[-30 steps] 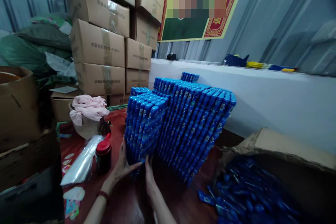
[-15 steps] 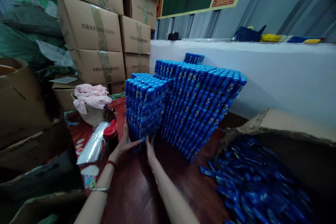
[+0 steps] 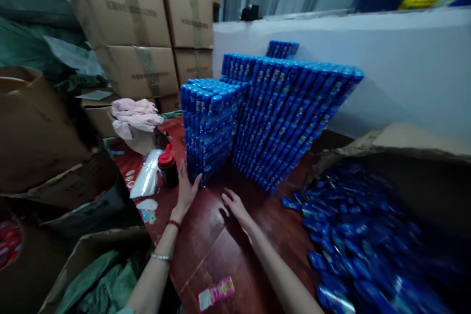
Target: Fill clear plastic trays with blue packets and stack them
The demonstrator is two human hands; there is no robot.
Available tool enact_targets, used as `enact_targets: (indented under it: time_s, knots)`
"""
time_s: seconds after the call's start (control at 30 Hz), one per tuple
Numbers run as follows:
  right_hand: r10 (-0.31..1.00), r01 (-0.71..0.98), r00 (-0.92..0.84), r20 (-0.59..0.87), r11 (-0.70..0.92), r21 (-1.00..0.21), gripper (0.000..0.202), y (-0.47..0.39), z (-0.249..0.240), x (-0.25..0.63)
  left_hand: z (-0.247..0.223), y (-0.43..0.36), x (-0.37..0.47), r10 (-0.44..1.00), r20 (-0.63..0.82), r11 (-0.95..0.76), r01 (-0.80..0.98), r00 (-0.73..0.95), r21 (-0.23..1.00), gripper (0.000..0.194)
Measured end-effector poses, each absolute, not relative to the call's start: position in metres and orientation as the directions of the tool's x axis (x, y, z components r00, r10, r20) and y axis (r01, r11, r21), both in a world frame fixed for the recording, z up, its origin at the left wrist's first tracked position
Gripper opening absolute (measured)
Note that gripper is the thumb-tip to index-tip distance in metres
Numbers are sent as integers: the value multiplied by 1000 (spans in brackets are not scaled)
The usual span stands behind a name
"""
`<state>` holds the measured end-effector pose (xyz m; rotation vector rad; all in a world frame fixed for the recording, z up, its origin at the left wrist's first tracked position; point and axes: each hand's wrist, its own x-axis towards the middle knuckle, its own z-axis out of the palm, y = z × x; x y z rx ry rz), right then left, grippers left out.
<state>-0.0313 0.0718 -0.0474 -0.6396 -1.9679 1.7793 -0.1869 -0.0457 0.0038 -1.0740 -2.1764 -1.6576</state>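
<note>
Blue packets stand stacked in a block (image 3: 209, 127) on the dark red table (image 3: 206, 235), beside a larger stack (image 3: 279, 113) of the same packets. My left hand (image 3: 188, 189) has its fingers spread at the lower front corner of the smaller block, with nothing held. To its right, my right hand (image 3: 235, 206) hovers low over the table, fingers apart and holding nothing. Loose blue packets (image 3: 353, 225) spill from a cardboard box lying on its side at the right.
A bottle with a red cap (image 3: 167, 166) stands left of my left hand, near clear plastic (image 3: 147, 174) and a pink cloth (image 3: 134, 115). Cartons (image 3: 136, 68) are piled behind. A pink wrapper (image 3: 216, 293) lies at the front; open boxes (image 3: 91, 250) stand at the left.
My right hand has moved away from the smaller block toward the right. My left hand stays at its corner. The view has tilted down, bringing the pink wrapper into sight.
</note>
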Motion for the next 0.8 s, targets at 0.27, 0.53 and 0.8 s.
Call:
enact_targets:
  time_s: [0.27,0.53,0.8]
  knots:
    - [850,339,-502,158,362,-868,29,90,-23,155,-71,-91,-68,724,441,35,667,-531,744,39]
    - [872,842,76,484,204,-500,47,152,18,322,-52,-12,5,957,290,-229,606,-4,762,40]
    - [956,845,-53,290,198,-496,45,93,-3,303,-2,173,96,941,221,-337,667,255,665,59]
